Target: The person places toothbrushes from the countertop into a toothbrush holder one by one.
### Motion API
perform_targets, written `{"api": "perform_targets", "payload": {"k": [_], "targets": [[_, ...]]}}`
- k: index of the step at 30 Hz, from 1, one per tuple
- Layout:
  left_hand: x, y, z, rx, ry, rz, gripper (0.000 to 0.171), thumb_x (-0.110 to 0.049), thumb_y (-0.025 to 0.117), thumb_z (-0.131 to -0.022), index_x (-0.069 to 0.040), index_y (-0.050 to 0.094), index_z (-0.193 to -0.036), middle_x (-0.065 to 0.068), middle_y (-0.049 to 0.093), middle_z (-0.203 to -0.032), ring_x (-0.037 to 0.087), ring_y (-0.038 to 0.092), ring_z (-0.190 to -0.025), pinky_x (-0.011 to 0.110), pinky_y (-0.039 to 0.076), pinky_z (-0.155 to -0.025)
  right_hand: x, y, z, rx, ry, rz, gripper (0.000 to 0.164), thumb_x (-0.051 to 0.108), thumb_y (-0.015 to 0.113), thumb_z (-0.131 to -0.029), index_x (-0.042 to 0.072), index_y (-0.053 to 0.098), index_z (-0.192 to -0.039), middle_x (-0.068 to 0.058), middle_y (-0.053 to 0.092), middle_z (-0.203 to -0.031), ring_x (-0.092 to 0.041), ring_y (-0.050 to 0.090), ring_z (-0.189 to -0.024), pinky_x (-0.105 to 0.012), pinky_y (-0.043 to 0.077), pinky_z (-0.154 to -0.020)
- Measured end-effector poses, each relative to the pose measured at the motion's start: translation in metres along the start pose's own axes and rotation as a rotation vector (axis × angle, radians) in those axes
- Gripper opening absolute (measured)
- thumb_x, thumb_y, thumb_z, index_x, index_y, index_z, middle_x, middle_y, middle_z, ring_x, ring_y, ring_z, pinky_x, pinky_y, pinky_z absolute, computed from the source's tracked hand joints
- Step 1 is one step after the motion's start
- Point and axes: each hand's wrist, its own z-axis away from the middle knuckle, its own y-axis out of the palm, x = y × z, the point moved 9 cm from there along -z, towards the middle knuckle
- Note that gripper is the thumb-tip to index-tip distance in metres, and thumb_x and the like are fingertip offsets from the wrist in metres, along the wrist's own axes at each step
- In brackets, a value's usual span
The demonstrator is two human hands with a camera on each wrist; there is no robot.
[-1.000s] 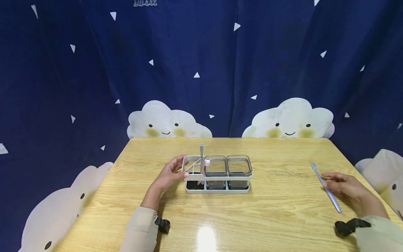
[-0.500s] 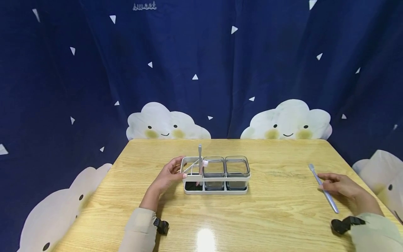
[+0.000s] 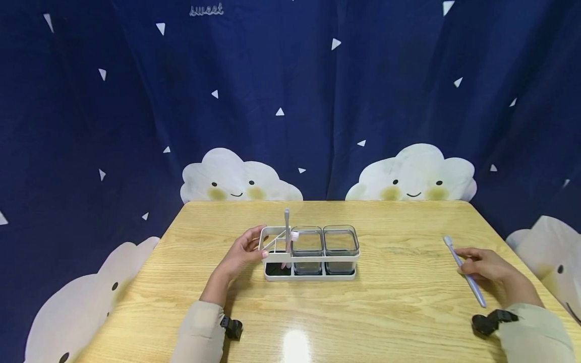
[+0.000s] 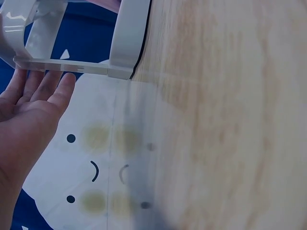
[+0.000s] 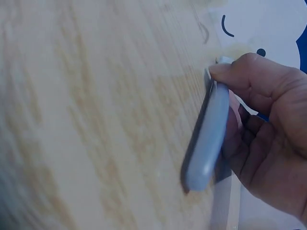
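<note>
A white toothbrush holder (image 3: 277,257) stands on the wooden table, with two clear square cups (image 3: 307,242) in its middle and right bays. Two toothbrushes stand in its left section: a grey one (image 3: 287,222) and a pink one with a pale head (image 3: 294,236). My left hand (image 3: 242,254) grips the holder's left end, thumb at the front and fingers round the side; the left wrist view has those fingertips against the white rail (image 4: 72,66). At the right, my right hand (image 3: 485,264) pinches a pale blue toothbrush (image 5: 211,134), its head pointing to the back.
The light wooden table (image 3: 399,297) runs back to a dark blue curtain (image 3: 272,75) printed with white clouds and small triangles. A black camera (image 3: 232,327) is strapped to each wrist, over beige sleeves. A bright light patch shines on the table's front.
The head view has shifted slightly, so everything sits a little further left. Both hands keep their hold, on the holder and on the pale blue toothbrush.
</note>
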Motion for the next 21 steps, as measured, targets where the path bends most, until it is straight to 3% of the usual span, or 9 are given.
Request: {"api": "perform_targets", "payload": {"k": [9, 21], "targets": [[-0.0035, 0.0031, -0.0006, 0.022, 0.011, 0.021, 0.071, 0.008, 0.068, -0.077, -0.001, 0.036, -0.139, 0.022, 0.042, -0.135, 0.043, 0.033, -0.126, 0.032, 0.045, -0.089, 0.0027, 0.0001, 0.0007, -0.014, -0.013, -0.001, 0.063, 0.008, 0.065, -0.078, -0.017, 0.037, -0.128, -0.019, 0.055, -0.096, -0.022, 0.053, -0.075, -0.03, 0.051, -0.062], [-0.0035, 0.0046, -0.0032, 0.034, 0.008, 0.042, 0.072, 0.009, 0.067, -0.075, -0.001, 0.036, -0.139, 0.026, 0.04, -0.135, 0.046, 0.031, -0.126, 0.034, 0.045, -0.09, 0.0056, -0.0042, 0.0084, -0.026, -0.038, -0.005, 0.053, 0.01, 0.061, -0.083, -0.014, 0.043, -0.127, -0.014, 0.058, -0.094, -0.02, 0.053, -0.073, -0.031, 0.049, -0.06]]}}
